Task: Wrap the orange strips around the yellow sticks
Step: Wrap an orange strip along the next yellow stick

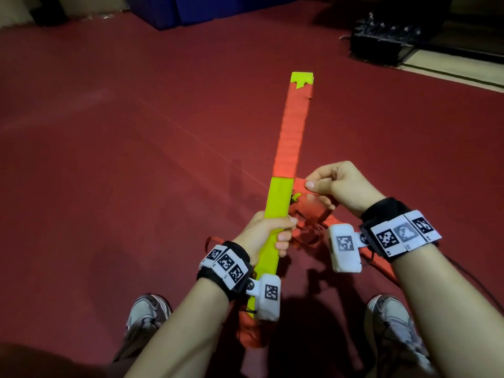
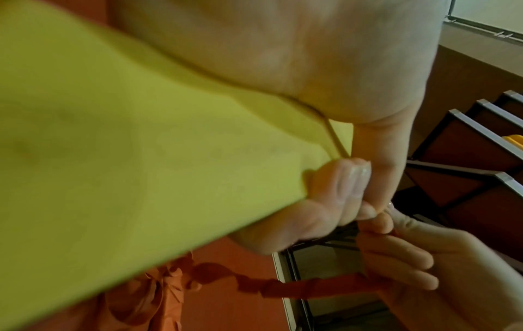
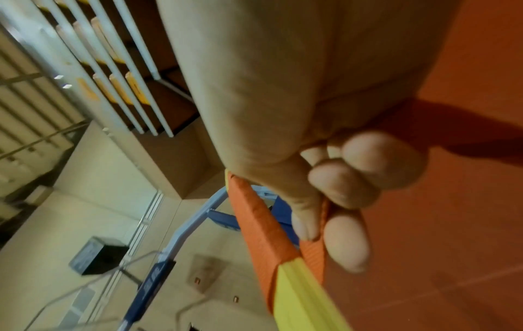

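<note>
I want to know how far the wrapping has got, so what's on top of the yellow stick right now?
Orange strip covers the yellow stick from near its far tip to about midway. The left hand grips the bare near part, hiding the stick beneath its fingers.

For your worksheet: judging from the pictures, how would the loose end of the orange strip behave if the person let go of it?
The orange strip is probably floppy: its free length crumples and sags below the right hand. It looks light, since a pinch holds it. The yellow stick, by contrast, seems stiff, staying straight in the left hand.
</note>
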